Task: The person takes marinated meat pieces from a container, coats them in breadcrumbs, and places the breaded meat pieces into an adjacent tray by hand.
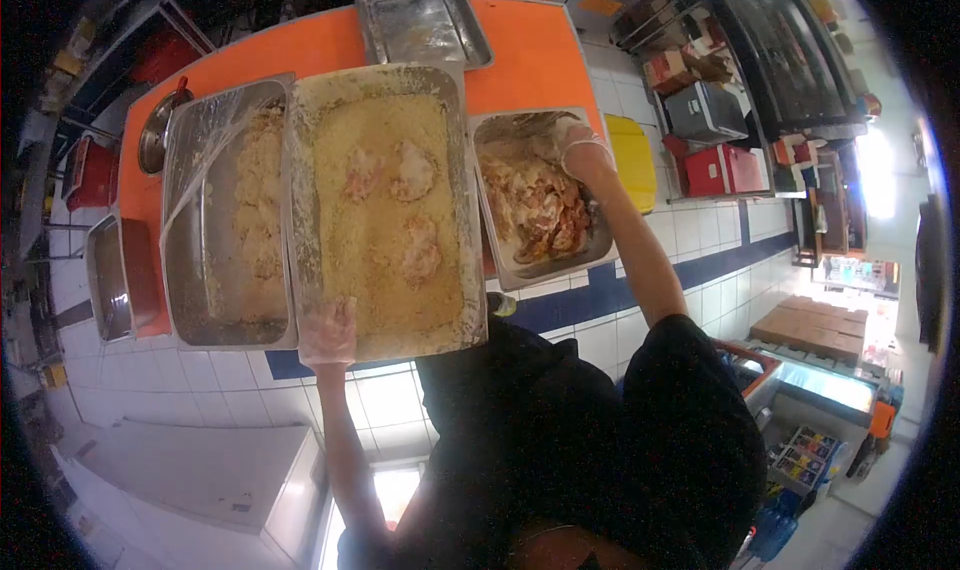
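Observation:
My left hand (328, 332), in a clear glove, grips the near left corner of a large metal tray of pale breading (440, 315). Three coated meat pieces (413, 173) lie in this tray. At the upper right corner of a smaller metal pan (555, 267), my right hand (585, 153), gloved and dusted with flour, holds the rim. Raw floured meat (540, 210) fills much of that pan. Left of the breading tray stands another metal tray (205, 240), partly under clear plastic, with a heap of breaded pieces (262, 205) along its right side.
All of this stands on an orange table (530, 60). A metal tray (425, 25) lies at its far side, and a metal bowl (155, 140) and another pan (108, 280) at its left. A yellow bin (630, 165) is beyond its right edge. A white cabinet (190, 470) stands lower left.

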{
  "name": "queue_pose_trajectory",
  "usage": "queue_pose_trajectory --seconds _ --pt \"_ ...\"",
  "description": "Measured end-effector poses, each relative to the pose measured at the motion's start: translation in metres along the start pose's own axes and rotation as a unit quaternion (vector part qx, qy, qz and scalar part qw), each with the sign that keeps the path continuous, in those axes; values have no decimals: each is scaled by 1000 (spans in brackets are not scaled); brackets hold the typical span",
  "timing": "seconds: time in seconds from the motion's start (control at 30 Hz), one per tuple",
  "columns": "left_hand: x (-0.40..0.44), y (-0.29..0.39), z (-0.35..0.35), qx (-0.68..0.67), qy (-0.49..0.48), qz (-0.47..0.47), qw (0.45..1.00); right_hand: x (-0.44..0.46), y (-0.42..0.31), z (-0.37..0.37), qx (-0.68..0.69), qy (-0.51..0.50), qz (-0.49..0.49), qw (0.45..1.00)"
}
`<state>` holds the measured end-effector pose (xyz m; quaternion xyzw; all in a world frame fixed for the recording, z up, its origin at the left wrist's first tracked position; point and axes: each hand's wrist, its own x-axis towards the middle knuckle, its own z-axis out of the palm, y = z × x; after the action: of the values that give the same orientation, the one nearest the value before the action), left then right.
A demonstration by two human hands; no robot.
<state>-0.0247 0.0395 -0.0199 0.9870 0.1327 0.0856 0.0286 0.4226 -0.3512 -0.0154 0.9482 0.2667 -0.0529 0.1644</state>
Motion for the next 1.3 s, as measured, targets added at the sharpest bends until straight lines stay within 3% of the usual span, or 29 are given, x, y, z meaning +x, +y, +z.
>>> queue_pose_trajectory --seconds 0.03,0.1,0.13,0.2,0.23,0.3,0.37,0.43,0.5,0.53,0.6,0.67,0.73,0.8,0.83,0.87,0.93,0.97,1.0,1.03,1.07,1.13,1.23,1.27,1.3 --pt "7 11 -14 20 -81 -81 993 -2 -7 -10 3 -4 -2 1000" --pt "7 13 -19 41 -161 -160 973 2 -13 -15 97 1 76 992" --pt "3 8 -12 5 -116 -126 985 7 -13 -6 128 4 102 987" --pt "-3 1 2 -30 -71 -92 993 39 -8 67 -118 40 -69 990" --pt "-7 -2 9 -39 -62 -93 993 35 -18 48 -117 40 -69 990" --pt "-3 1 0 -44 -49 -93 993 30 -55 -19 134 -152 87 975" --pt "9 19 -33 -45 -78 -169 982 38 -72 -11 116 -148 123 974" --pt "-14 -5 20 -78 -59 -178 979 43 -84 -11 96 -148 158 972" --pt "-15 -8 21 -113 -43 -184 975 42 -90 -18 -16 -212 62 975" --pt "2 7 -13 -117 -75 -193 971 44 -86 -15 -46 -216 13 975" --pt "8 11 -21 -126 -101 -210 964 44 -70 -6 9 -168 -66 984" --pt "1 5 -8 -143 -36 -136 980 41 -49 -4 147 -116 -142 972" --pt "16 15 -44 -160 -60 -142 975 28 -30 -9 376 -96 -183 903" --pt "19 17 -50 -180 -84 -141 970 12 -15 -22 633 -122 -160 747" --pt "12 10 -33 -138 -44 -110 983 3 -8 -30 736 -129 -151 647" --pt "10 9 -29 -118 -23 -97 988 -5 -1 -39 762 -116 -131 624" --pt "11 10 -29 -107 4 -102 989 -1 25 -29 626 -47 -8 778" --pt "13 11 -31 -117 11 -120 986 19 56 9 803 -147 -14 578" --pt "13 13 -31 -116 10 -123 986 20 52 -1 914 -236 -17 328" --pt "11 15 -32 -100 -32 -163 981 12 47 -9 914 -239 -18 327" --pt "10 16 -33 -82 -73 -204 973 0 44 -16 803 -107 -45 585" --pt "9 16 -26 -71 -37 -185 979 -25 6 -83 622 28 -79 779" --pt "10 13 -39 -85 -24 -174 981 -41 -54 -153 868 -149 73 468" --pt "12 14 -44 -124 -36 -175 976 -43 -76 -161 870 -160 68 461" --pt "12 15 -46 -115 -39 -182 976 -44 -97 -168 848 -155 30 506"
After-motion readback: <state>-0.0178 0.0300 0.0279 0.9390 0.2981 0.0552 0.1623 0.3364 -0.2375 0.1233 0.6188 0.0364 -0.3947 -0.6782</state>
